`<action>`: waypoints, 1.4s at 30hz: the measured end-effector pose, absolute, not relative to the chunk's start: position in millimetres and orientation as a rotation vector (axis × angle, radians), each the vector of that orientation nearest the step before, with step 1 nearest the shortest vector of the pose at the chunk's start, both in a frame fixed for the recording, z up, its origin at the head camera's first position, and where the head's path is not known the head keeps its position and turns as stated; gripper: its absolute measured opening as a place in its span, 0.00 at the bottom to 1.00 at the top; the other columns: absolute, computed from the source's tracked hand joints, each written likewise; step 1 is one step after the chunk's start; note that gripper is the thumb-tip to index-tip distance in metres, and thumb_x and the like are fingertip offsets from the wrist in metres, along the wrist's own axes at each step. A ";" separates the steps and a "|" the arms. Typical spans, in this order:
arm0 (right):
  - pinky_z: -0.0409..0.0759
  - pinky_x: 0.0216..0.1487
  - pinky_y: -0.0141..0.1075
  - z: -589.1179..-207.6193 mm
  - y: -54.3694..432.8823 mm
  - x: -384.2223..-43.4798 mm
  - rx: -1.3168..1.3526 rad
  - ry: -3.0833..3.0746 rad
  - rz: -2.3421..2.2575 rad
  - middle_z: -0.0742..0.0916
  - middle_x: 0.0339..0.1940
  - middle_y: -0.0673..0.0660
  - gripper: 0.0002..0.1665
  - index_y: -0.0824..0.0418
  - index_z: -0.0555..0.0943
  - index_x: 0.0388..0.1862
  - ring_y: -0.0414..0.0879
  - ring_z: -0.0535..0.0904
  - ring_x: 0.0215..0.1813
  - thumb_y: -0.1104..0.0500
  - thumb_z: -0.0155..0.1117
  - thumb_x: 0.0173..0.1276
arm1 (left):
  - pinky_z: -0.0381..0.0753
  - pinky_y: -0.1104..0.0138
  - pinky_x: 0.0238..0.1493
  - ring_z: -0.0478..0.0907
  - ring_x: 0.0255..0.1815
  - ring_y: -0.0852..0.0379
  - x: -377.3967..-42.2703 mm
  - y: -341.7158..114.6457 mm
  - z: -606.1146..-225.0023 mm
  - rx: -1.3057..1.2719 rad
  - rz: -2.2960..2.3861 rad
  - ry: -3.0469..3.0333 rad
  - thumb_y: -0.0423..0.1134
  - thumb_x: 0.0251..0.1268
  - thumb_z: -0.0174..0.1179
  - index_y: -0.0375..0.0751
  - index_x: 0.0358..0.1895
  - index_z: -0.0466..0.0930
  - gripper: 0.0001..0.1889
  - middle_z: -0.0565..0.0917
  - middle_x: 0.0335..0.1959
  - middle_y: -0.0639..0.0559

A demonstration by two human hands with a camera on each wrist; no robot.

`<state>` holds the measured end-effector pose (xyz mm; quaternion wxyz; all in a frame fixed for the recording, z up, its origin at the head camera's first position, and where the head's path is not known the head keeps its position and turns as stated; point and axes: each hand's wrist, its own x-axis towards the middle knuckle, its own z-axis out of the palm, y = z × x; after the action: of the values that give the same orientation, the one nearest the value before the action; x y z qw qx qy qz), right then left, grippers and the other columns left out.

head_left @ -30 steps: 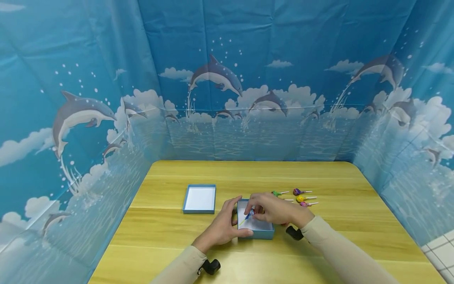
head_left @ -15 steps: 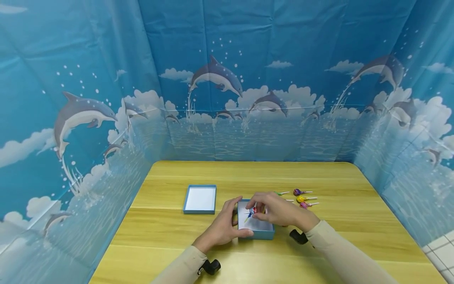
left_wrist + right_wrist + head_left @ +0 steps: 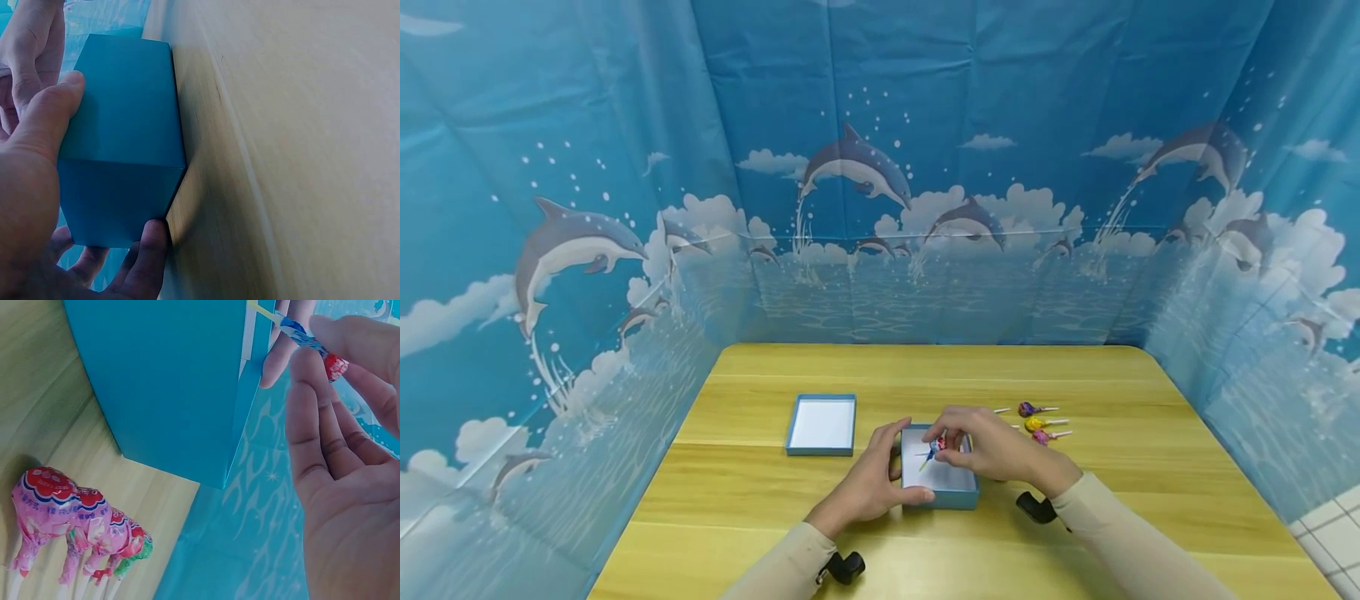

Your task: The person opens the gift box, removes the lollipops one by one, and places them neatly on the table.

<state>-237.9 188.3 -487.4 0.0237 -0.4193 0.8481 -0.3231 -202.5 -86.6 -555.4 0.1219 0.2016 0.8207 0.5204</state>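
A blue box with a white inside stands uncovered on the table. My left hand grips its left end, thumb on the front wall and fingers round the far side; the left wrist view shows the thumb on the blue box. Over the box's inside, my right hand pinches a lollipop between thumb and fingertips. In the right wrist view this lollipop has a blue and red wrapper and a yellow stick pointing toward the box. Whether its stick touches the bottom I cannot tell.
A shallow blue lid, white inside up, lies left of the box. To the right lie several lollipops, among them a purple one, a yellow one and a pink one; others are partly hidden by the right hand. Dolphin-printed curtains surround the table.
My right hand has drawn slightly to the right with the lollipop, whose stick now sits farther right and more steeply angled over the box. The left hand keeps its hold on the box.
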 end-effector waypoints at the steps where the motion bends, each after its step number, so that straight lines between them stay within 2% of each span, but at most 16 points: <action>1: 0.93 0.44 0.44 -487.6 189.0 -237.2 -1.293 2.627 -1.014 0.94 0.49 0.48 0.13 0.58 0.93 0.63 0.31 0.85 0.43 0.59 0.78 0.85 | 0.90 0.63 0.74 0.75 0.84 0.41 -202.3 -86.6 -555.3 0.588 1.520 2.396 0.50 0.71 0.86 0.47 0.98 0.50 0.63 0.56 0.96 0.39; 9: 0.95 0.48 0.44 -490.3 193.8 -232.8 -1.259 2.712 -1.087 0.94 0.54 0.50 0.14 0.56 0.92 0.66 0.35 0.89 0.47 0.56 0.76 0.86 | 0.89 0.64 0.75 0.74 0.85 0.41 -202.5 -86.5 -558.5 0.599 1.531 2.401 0.49 0.70 0.87 0.47 0.98 0.51 0.64 0.57 0.95 0.39; 13: 0.96 0.49 0.45 -491.5 194.6 -233.2 -1.275 2.766 -1.124 0.95 0.55 0.50 0.16 0.58 0.91 0.66 0.36 0.91 0.48 0.59 0.79 0.83 | 0.89 0.64 0.75 0.74 0.85 0.41 -202.3 -86.4 -559.2 0.600 1.537 2.399 0.49 0.69 0.88 0.47 0.98 0.50 0.64 0.58 0.95 0.39; 20: 0.98 0.50 0.48 -492.1 197.1 -233.9 -1.265 2.820 -1.206 0.96 0.55 0.49 0.19 0.54 0.90 0.63 0.36 0.93 0.49 0.61 0.84 0.77 | 0.90 0.63 0.75 0.73 0.86 0.40 -203.2 -86.2 -558.3 0.584 1.533 2.393 0.50 0.70 0.87 0.48 0.98 0.50 0.64 0.57 0.95 0.40; 26: 0.97 0.50 0.41 -490.4 201.9 -234.6 -1.328 2.898 -1.226 0.96 0.54 0.48 0.20 0.53 0.91 0.61 0.39 0.95 0.49 0.63 0.86 0.75 | 0.89 0.63 0.75 0.73 0.86 0.40 -204.2 -85.7 -559.1 0.569 1.510 2.415 0.51 0.69 0.88 0.50 0.98 0.51 0.64 0.58 0.95 0.40; 34: 0.99 0.51 0.51 -487.1 209.8 -236.7 -1.340 2.893 -1.317 0.96 0.57 0.50 0.22 0.51 0.92 0.63 0.42 0.96 0.50 0.68 0.84 0.75 | 0.89 0.62 0.76 0.73 0.86 0.40 -204.5 -85.5 -559.1 0.563 1.502 2.423 0.51 0.68 0.88 0.51 0.98 0.51 0.64 0.58 0.95 0.40; 39: 0.99 0.52 0.48 -484.6 213.5 -236.0 -1.313 2.944 -1.337 0.96 0.55 0.49 0.21 0.52 0.93 0.62 0.41 0.96 0.50 0.69 0.83 0.75 | 0.89 0.61 0.76 0.72 0.87 0.40 -204.8 -85.8 -558.2 0.567 1.508 2.411 0.50 0.69 0.88 0.50 0.98 0.51 0.64 0.57 0.95 0.39; 42: 0.98 0.54 0.42 -483.4 215.8 -236.3 -1.281 2.950 -1.371 0.95 0.55 0.49 0.19 0.55 0.92 0.61 0.41 0.95 0.49 0.69 0.83 0.75 | 0.89 0.61 0.76 0.72 0.86 0.40 -204.7 -86.2 -557.6 0.570 1.509 2.408 0.50 0.70 0.87 0.48 0.98 0.50 0.64 0.57 0.95 0.39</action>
<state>-236.3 215.8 -483.4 -0.1764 -0.3607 0.8306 -0.3859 -204.7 -86.2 -557.6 0.1212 0.1953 0.8246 0.5169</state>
